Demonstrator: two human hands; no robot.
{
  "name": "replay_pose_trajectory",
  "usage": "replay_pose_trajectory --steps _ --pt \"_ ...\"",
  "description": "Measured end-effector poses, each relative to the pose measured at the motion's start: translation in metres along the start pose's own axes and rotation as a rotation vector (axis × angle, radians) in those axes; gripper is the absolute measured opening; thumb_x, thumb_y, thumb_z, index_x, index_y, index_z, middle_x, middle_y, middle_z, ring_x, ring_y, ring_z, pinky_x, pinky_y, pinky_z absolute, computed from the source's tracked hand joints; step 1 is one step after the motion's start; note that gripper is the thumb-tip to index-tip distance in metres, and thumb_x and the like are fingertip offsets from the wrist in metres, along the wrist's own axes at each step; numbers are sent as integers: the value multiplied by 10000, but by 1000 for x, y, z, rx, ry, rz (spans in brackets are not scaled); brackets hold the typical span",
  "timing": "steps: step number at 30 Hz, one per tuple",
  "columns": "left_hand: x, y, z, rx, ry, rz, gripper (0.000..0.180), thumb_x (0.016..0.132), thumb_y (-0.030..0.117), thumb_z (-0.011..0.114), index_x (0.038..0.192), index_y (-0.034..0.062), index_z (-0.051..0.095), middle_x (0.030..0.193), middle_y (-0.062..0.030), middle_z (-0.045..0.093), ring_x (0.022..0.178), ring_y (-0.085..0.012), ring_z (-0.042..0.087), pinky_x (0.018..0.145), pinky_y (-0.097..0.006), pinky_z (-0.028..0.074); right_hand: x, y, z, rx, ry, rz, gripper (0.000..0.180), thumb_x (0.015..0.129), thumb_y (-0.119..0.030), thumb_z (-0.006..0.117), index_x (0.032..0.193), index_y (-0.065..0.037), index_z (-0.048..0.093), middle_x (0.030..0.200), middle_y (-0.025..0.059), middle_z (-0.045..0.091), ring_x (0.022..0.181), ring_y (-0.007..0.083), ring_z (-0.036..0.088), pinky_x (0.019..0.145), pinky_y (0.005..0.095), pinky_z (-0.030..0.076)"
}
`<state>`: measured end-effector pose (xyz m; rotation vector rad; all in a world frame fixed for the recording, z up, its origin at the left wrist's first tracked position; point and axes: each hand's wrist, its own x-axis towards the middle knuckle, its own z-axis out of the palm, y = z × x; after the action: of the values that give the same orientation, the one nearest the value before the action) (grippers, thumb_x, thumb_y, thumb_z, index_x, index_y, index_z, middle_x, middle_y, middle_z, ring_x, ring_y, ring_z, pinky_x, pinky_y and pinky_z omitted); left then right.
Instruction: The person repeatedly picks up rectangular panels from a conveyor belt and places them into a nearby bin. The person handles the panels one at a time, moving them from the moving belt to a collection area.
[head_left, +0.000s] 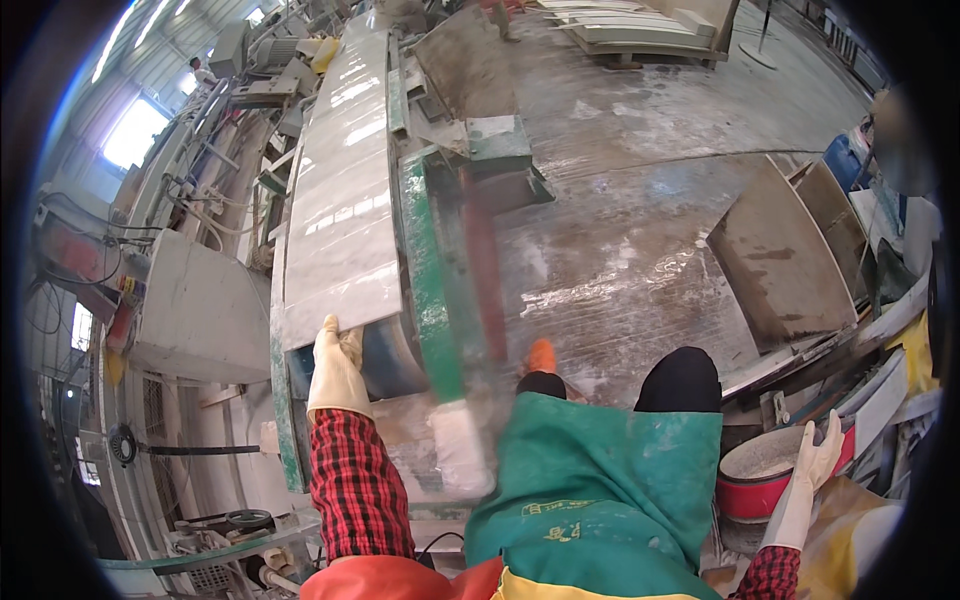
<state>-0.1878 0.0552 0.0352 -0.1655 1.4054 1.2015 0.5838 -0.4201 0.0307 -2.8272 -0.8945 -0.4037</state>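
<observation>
My left hand, in a cream rubber glove, holds the near end of a wet white stone slab. Its thumb lies on the top face; the other fingers are partly hidden at the edge. The slab lies in a long line of glossy white stone on a conveyor with a green side rail. Under the near end a dark blue belt curves round. Out to the far right, my gloved right hand has its fingers apart and nothing in it, beside a red bucket of greyish contents.
Brown boards lean on the right, near scrap pieces. A pallet of white slabs stands at the back. Machinery with a pale housing lines the left. The concrete floor is wet. My green apron covers my legs.
</observation>
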Motion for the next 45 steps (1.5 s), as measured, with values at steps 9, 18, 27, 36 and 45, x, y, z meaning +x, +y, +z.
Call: replay_pose_trajectory --steps 9,18,27,36,45 --pt "-49 -16 17 461 141 407 299 998 449 642 972 151 645 702 -26 631 446 -100 502 354 -186 412 -15 -24 -16 -78 -71 72 591 939 -345 675 1491 -213 510 1511 82 531 1415 406 424 1174 494 322" --pt "31 13 -53 161 -189 328 286 1042 310 538 819 131 533 804 20 602 660 -126 583 521 -258 562 -22 -54 -23 -73 -40 97 620 892 -295 728 1466 -162 534 1491 135 543 1419 399 429 1183 498 320" --pt "36 -10 -36 230 -239 415 420 1037 398 501 1163 40 680 1016 -127 710 875 -235 688 675 -327 540 11 -22 -41 41 423 53 551 883 -280 727 1362 -39 602 1392 217 588 1325 387 524 1142 465 398" --pt "-77 -101 53 1129 -65 1414 429 1055 294 540 1308 -44 612 1218 -274 666 1113 -383 650 967 -430 540 71 26 -31 -101 144 402 512 964 -493 550 1325 -134 607 1330 91 581 1296 295 485 1101 429 371" --pt "-106 -154 84 1456 -436 1618 513 1071 303 526 1453 -39 507 1483 -261 507 1370 -369 490 1175 -414 377 54 16 -42 -114 224 372 412 894 -486 625 1122 -143 626 1155 75 592 1150 284 530 1011 449 391"
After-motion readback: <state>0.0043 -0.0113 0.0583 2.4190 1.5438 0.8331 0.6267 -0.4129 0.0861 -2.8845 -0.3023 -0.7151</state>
